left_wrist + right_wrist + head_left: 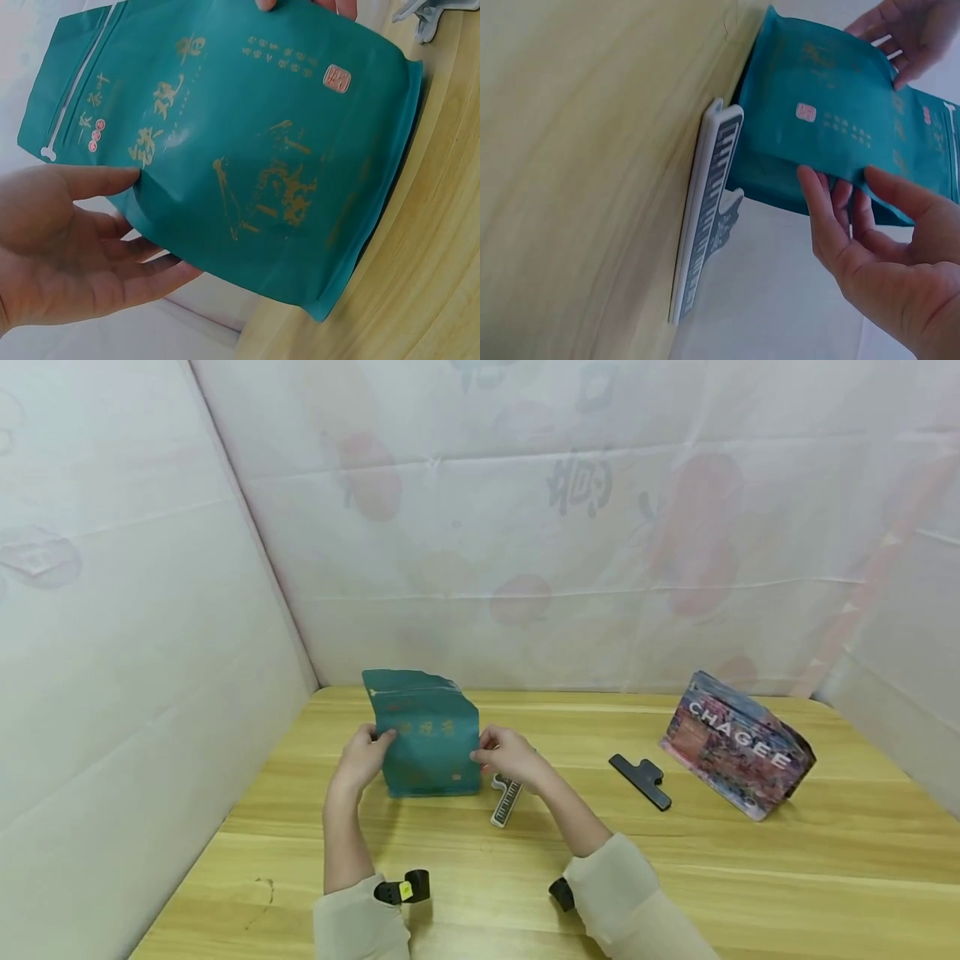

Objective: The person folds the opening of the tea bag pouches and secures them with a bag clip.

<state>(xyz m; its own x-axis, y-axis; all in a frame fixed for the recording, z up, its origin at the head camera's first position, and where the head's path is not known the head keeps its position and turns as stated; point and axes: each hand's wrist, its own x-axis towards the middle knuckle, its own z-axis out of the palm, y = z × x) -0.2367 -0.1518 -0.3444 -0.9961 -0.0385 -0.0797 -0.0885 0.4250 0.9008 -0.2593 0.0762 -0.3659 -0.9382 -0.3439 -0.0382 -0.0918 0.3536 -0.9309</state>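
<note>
At the bottom of the head view, nearest to the camera, were two pale sleeves (360,927), with a black wrist strap (402,889) at the cuff of the left one. Beyond them, left of the middle, the left hand (363,756) and the right hand (517,756) held a green tea pouch (427,752) between them. Each hand pinched one side edge, the thumb on the front face and the fingers beside or behind it; probably this grip from both sides served to keep the soft pouch upright and its front toward the person. Whether its lower edge touched the wooden table (480,868) I could not tell.

The piano-keyboard clip (506,802) lay just right of the pouch, partly under the right hand, and no finger seemed to hold it. Right of centre, a black clip (641,779) rested on the table, near the CHAGEE bag (738,743) at the right. That bag stood slanted, apparently supported by its own filled shape. Farthest away, a white printed cloth (465,527) hung across the upper part of the frame, perhaps as a plain screen.
</note>
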